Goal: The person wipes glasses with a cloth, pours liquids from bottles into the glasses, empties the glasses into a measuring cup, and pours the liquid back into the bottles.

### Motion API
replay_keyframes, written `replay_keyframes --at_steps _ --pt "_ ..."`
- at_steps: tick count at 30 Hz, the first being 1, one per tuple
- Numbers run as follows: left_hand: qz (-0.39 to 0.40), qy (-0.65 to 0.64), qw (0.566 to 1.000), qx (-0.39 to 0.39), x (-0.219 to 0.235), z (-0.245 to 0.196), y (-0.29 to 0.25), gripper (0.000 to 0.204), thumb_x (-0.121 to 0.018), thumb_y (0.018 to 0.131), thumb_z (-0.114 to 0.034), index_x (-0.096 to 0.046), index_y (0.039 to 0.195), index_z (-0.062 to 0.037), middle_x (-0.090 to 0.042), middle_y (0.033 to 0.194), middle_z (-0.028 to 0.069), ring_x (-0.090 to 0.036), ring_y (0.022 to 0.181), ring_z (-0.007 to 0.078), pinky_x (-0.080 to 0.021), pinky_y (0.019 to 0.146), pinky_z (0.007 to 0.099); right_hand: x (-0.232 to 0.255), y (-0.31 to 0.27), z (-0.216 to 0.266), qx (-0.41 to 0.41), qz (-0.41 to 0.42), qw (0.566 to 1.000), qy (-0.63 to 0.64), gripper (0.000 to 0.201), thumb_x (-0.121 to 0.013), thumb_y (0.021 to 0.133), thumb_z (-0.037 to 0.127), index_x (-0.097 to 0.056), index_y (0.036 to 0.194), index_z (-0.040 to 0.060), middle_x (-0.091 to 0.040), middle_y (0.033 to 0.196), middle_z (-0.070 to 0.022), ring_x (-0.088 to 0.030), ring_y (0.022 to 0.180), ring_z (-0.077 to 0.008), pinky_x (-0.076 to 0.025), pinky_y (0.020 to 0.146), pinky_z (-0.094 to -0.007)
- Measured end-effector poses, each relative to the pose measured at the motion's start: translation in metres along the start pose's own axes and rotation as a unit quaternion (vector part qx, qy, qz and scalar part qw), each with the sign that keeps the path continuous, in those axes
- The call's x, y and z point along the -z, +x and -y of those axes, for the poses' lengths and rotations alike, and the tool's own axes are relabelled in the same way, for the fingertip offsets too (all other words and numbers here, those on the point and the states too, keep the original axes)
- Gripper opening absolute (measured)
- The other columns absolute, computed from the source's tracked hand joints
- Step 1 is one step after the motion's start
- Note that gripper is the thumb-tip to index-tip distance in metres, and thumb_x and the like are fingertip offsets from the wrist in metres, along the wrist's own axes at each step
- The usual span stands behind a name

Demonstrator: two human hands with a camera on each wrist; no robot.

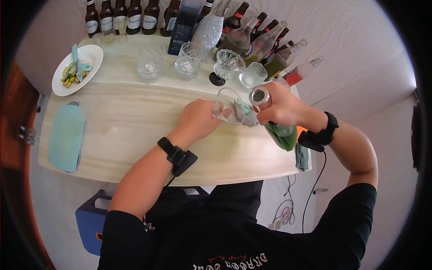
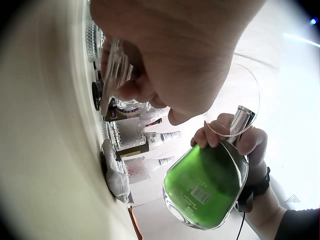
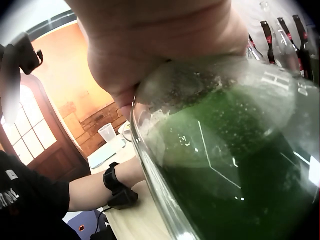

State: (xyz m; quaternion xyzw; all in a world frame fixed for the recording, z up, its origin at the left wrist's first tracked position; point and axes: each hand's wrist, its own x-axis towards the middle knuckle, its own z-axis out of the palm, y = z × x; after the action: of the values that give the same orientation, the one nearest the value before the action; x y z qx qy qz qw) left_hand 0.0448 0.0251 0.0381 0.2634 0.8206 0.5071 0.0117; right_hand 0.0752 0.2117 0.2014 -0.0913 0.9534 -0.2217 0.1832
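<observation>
The left hand (image 1: 198,120) grips a clear glass (image 1: 230,107) low down, near the middle of the table. In the left wrist view the glass's thin round rim stands out beyond the left hand (image 2: 170,55). The right hand (image 1: 283,105) holds a glass bottle of green liquid (image 1: 282,135) by its neck, its metallic mouth (image 1: 259,96) just right of the glass. Fingers of the right hand curl round the neck in the left wrist view, with the green bottle (image 2: 205,185) tilted. A grey-green cloth (image 1: 245,112) lies behind, between the hands.
Several glasses (image 1: 188,63) stand along the back, with brown bottles (image 1: 150,18) at back left and more bottles (image 1: 270,45) at back right. A white plate (image 1: 92,56) with small green fruit is at left, above a light-blue mat (image 1: 66,137). A blue box (image 1: 90,225) stands below.
</observation>
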Motion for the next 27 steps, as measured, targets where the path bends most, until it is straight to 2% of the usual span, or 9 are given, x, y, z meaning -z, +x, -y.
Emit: replay_keyframes --at_steps 5,11,16,21,27 --pt "0.004 -0.01 0.999 -0.044 -0.004 0.0 -0.003 0.05 -0.064 0.094 -0.04 -0.054 0.062 -0.0031 -0.05 0.058 0.0187 -0.049 0.057 0.0398 -0.036 0.054 0.0472 -0.006 0.001 0.01 -0.021 0.016 0.999 -0.033 0.021 -0.069 0.06 0.008 -0.051 0.064 -0.0005 -0.054 0.056 -0.0063 -0.05 0.052 -0.0197 -0.041 0.053 -0.0357" --pt "-0.001 -0.011 0.999 -0.051 -0.005 0.0 -0.003 0.049 -0.063 0.094 -0.039 -0.055 0.063 -0.0028 -0.05 0.058 0.0193 -0.049 0.058 0.0399 -0.036 0.054 0.0474 -0.011 0.005 0.008 -0.016 0.03 0.997 -0.063 0.022 -0.069 0.06 0.01 -0.049 0.062 0.0007 -0.054 0.056 -0.0074 -0.051 0.052 -0.0236 -0.041 0.053 -0.0384" --pt "-0.007 -0.028 0.998 -0.051 -0.007 0.003 -0.004 0.048 -0.063 0.094 -0.038 -0.055 0.063 -0.0025 -0.049 0.058 0.0194 -0.048 0.057 0.0397 -0.035 0.054 0.0476 -0.012 0.009 0.01 -0.034 0.042 0.993 -0.101 0.021 -0.069 0.059 0.013 -0.052 0.063 0.001 -0.057 0.058 -0.0098 -0.055 0.057 -0.0287 -0.044 0.056 -0.0405" --pt "0.003 -0.039 0.999 -0.032 -0.007 0.003 -0.003 0.048 -0.064 0.094 -0.038 -0.055 0.064 -0.0019 -0.047 0.057 0.0198 -0.045 0.056 0.0396 -0.034 0.054 0.0476 -0.011 0.01 0.011 -0.032 0.043 0.992 -0.116 0.02 -0.07 0.059 0.013 -0.056 0.065 0.001 -0.059 0.06 -0.0112 -0.058 0.059 -0.0299 -0.045 0.058 -0.0406" --pt "-0.006 -0.047 0.998 -0.049 -0.01 0.009 -0.002 0.047 -0.064 0.095 -0.037 -0.055 0.064 -0.0017 -0.046 0.056 0.0196 -0.044 0.055 0.0394 -0.033 0.054 0.0474 -0.01 0.012 0.015 -0.04 0.046 0.987 -0.149 0.02 -0.07 0.058 0.014 -0.058 0.067 0.0006 -0.06 0.062 -0.0124 -0.06 0.062 -0.0314 -0.047 0.059 -0.0405"
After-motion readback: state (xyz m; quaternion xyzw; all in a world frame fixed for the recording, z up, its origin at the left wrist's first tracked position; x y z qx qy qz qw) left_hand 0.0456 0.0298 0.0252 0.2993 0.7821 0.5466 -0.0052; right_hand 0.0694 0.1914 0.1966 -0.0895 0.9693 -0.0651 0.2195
